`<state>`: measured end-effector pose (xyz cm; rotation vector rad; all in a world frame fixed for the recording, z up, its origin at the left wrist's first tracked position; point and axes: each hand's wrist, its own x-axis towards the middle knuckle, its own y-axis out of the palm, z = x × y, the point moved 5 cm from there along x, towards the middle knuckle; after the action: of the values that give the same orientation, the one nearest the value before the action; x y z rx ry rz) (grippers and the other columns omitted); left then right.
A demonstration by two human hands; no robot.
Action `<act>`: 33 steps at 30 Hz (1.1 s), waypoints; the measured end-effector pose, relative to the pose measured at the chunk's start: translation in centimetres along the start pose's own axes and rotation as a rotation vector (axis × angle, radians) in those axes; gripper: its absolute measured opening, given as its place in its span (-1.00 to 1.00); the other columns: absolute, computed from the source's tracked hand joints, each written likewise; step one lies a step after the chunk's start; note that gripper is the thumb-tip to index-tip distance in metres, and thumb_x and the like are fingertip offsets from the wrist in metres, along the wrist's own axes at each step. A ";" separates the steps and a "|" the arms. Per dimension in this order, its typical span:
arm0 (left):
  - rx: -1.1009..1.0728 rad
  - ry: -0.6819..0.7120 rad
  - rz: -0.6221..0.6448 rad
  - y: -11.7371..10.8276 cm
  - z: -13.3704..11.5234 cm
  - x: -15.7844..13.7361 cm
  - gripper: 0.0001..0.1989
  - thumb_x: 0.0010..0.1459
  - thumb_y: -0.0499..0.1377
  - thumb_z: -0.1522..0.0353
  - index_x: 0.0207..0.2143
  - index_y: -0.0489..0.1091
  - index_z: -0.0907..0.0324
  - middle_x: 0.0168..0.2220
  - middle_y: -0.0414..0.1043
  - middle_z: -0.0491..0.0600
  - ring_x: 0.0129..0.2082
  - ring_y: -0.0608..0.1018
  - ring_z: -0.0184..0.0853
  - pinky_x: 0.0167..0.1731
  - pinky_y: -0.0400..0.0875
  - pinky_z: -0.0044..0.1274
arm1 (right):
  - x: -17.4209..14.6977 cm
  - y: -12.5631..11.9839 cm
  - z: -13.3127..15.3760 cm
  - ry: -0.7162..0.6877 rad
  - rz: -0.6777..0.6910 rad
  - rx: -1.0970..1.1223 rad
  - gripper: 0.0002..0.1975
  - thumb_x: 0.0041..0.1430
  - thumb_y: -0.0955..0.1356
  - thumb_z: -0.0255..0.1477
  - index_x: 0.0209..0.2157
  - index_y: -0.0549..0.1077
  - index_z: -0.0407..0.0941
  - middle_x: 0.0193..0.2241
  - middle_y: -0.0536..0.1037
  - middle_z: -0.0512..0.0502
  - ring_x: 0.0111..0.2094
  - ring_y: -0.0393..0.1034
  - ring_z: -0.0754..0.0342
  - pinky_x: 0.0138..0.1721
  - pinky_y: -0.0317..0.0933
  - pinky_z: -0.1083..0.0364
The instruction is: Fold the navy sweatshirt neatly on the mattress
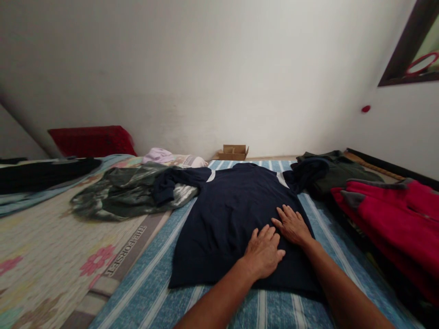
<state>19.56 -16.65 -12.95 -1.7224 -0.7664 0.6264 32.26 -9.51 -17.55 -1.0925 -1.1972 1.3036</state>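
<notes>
A navy long-sleeved top with white shoulder bands lies spread out, its collar toward the wall and its hem toward me. My left hand rests flat on its lower right part, fingers apart. Just beyond and to the right, my right hand lies with spread fingers on the same cloth, close to the side edge. Neither hand grips anything. The left sleeve reaches over a grey-green patterned garment; the right sleeve is bunched near a dark green garment.
Beneath the top is a blue striped sheet, beside a floral cover. Red folded clothes are stacked at right. A cardboard box stands by the wall. Toward the left are a lilac cloth, black clothing and a red case-like object.
</notes>
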 end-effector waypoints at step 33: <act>0.174 -0.503 0.037 -3.1 9.9 1.5 -0.37 0.19 -0.20 0.08 0.19 0.08 0.27 0.27 -0.06 0.21 0.26 -0.01 -0.04 0.13 -0.05 -0.14 | -0.1 -1.3 0.4 0.012 0.038 0.137 -0.08 0.05 0.01 0.19 0.26 0.01 -0.16 0.27 -0.08 -0.31 0.28 -0.30 -0.17 0.18 -0.34 -0.15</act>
<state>12.68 -8.72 -12.67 -1.4338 -0.9937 1.1426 31.98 -9.70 -16.24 -1.0270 -1.0662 1.3857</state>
